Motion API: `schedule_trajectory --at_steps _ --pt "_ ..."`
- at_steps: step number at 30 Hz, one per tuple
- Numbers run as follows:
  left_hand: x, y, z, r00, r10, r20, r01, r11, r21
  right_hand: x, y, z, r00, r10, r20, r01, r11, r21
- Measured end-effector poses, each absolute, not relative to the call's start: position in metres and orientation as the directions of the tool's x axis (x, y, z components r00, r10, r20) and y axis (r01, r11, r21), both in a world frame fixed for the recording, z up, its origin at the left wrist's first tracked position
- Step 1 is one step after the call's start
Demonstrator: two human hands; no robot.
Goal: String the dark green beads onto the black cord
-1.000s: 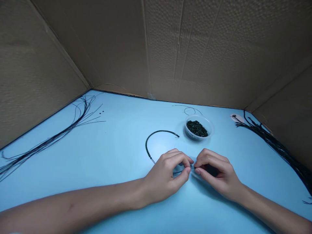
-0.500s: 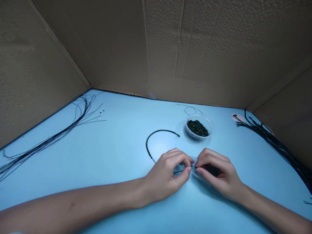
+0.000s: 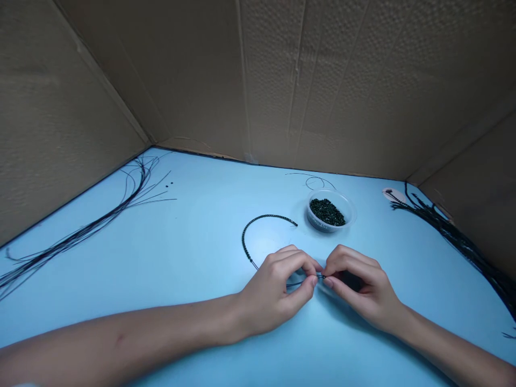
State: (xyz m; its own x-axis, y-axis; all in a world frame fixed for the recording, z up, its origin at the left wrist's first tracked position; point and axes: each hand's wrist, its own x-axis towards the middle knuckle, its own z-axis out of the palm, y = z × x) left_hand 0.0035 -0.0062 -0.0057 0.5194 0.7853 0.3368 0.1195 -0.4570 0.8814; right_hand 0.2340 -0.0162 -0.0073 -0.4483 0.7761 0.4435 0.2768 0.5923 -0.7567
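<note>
A dark beaded strand [image 3: 243,235] curves in an arc on the light blue table, and its bare cord runs under my left hand [image 3: 280,287]. Thumb and index finger of that hand pinch the dark cord. Close beside it on the right, my right hand [image 3: 363,285] pinches a tiny dark bead or knot at the cord's end; which of the two is too small to tell. The fingertips of both hands almost touch. Beyond my right hand stands a clear round tub [image 3: 350,207], partly filled with small dark beads [image 3: 327,212].
A bundle of thin dark cords [image 3: 92,224] lies at the left. Dark beaded strands [image 3: 451,231] and a pale round tag [image 3: 397,195] lie at the right. Behind the tub is a loose thin cord [image 3: 316,178]. Cardboard walls [image 3: 274,97] surround the table.
</note>
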Motion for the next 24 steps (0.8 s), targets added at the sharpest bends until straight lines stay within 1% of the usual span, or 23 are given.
schedule_trajectory --at_steps 12,24 --pt "0.0035 -0.0056 -0.0048 0.529 0.780 0.334 0.115 -0.456 0.883 0.2362 -0.0160 -0.0096 -0.487 0.760 0.430 0.235 0.588 -0.774" --pt "0.0033 -0.0051 -0.0067 0.538 0.769 0.345 0.111 -0.470 0.876 0.2343 -0.0158 -0.0078 -0.491 0.775 0.399 0.253 0.565 -0.785"
